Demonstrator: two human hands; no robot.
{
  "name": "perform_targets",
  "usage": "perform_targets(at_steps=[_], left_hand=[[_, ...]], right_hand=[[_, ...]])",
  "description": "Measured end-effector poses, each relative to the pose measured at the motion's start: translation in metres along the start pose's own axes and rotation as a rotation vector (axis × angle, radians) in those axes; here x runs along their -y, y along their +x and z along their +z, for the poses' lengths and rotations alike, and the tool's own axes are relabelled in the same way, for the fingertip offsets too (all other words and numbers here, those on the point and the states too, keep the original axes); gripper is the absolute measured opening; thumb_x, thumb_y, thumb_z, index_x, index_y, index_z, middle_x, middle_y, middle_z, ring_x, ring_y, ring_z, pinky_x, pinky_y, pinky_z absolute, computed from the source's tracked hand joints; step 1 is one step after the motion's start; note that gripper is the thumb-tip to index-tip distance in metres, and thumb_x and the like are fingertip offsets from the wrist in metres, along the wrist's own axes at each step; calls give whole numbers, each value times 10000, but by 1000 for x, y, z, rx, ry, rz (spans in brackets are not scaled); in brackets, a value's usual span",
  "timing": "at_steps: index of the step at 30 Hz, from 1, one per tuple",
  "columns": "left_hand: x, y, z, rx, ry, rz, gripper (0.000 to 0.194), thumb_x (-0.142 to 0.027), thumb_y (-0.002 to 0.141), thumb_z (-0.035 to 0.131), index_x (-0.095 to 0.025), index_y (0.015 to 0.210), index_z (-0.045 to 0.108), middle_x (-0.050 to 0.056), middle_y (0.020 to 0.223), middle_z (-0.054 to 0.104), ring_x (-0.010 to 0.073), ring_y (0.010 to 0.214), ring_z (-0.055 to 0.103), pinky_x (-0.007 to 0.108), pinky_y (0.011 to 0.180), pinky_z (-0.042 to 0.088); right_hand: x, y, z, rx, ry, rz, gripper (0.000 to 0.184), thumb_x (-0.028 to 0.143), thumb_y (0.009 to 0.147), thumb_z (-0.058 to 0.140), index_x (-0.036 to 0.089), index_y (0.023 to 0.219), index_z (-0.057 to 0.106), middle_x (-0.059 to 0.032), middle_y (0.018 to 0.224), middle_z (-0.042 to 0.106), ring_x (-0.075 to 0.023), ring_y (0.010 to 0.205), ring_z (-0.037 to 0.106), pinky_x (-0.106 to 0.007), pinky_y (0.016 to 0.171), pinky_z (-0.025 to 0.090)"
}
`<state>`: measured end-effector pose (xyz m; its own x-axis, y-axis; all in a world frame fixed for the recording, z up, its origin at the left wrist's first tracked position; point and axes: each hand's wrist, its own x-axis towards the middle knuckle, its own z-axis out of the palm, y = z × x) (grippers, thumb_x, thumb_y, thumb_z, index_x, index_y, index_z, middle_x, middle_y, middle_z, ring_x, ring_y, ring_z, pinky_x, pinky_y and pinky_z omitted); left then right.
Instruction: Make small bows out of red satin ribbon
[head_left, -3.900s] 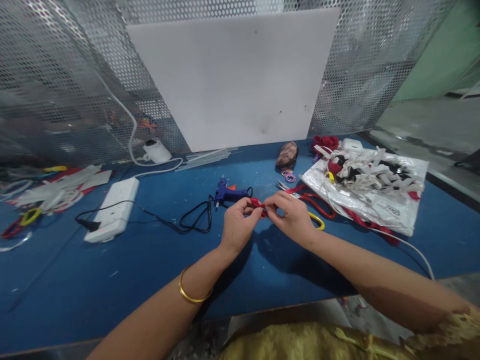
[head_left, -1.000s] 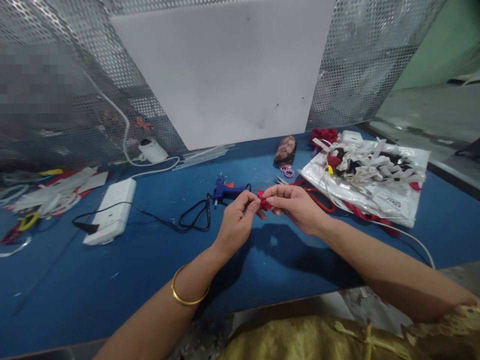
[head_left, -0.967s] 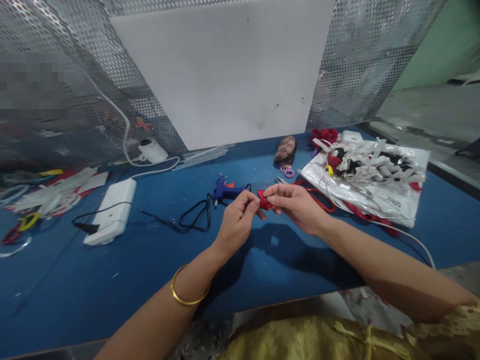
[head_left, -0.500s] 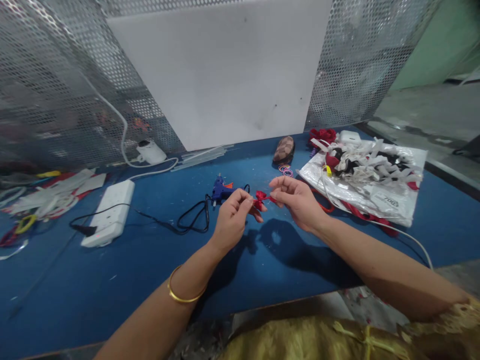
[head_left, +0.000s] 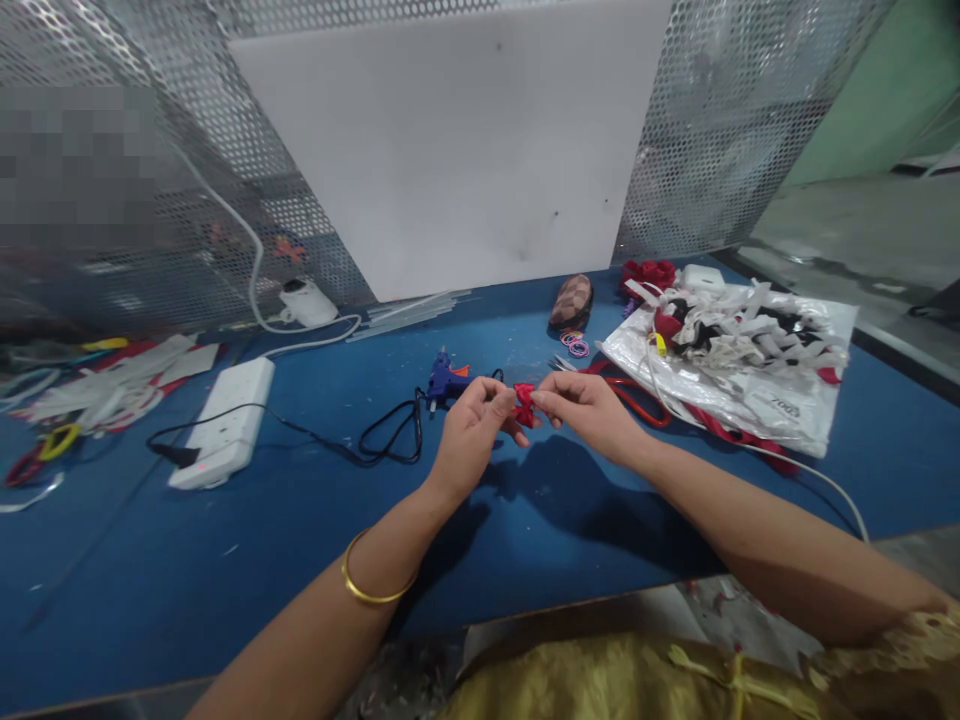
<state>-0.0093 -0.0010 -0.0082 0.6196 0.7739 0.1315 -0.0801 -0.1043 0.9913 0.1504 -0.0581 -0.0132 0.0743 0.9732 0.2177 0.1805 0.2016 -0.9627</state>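
Above the blue table, a small red ribbon bow (head_left: 525, 405) is pinched between both hands. My left hand (head_left: 476, 425) holds its left side between thumb and fingers. On its right side, my right hand (head_left: 581, 405) has thumb and forefinger closed. Just behind my left hand lies a blue glue gun (head_left: 444, 382) with an orange trigger, its body partly covered by the fingers. Beyond my right hand are orange-handled scissors (head_left: 643, 402), their blades pointing left.
A white power strip (head_left: 229, 425) with a black cord is on the left. Glue sticks (head_left: 409, 315) lie along the back near a checkered pouch (head_left: 571, 302). Ribbon pieces on a plastic bag (head_left: 780, 420) occupy the right. A white cable (head_left: 825, 480) crosses the right side.
My right hand has come closer to my left, its fingers moving from the ribbon's end onto the bow's right side. The scissors behind it are now more visible.
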Motion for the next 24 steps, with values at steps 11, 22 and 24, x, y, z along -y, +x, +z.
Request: perform_targets(at_steps=[11,22,24], left_hand=[[4,-4,2,-37,170,77,234,-373,880,542,-172,800,452,21,702,675,107,510,607,222,535,487],[7,-8,3,-148,384,105,239,-385,909,479,-199,775,413,-66,483,547,79,375,487,171,416,382],[7,-9,3,-180,431,116,239,-379,909,483,-198,768,418,-73,470,534,72,372,474,167,428,377]], right_hand=[[-4,-1,3,13,-4,19,288,386,848,556,175,655,524,36,566,470,-85,521,414,-242,519,308],[-5,-4,10,-57,11,-32,276,343,829,585,163,630,522,42,569,439,-85,548,363,-245,531,273],[-4,-5,10,-46,-3,-45,266,326,833,576,163,630,520,37,580,449,-89,558,374,-245,535,279]])
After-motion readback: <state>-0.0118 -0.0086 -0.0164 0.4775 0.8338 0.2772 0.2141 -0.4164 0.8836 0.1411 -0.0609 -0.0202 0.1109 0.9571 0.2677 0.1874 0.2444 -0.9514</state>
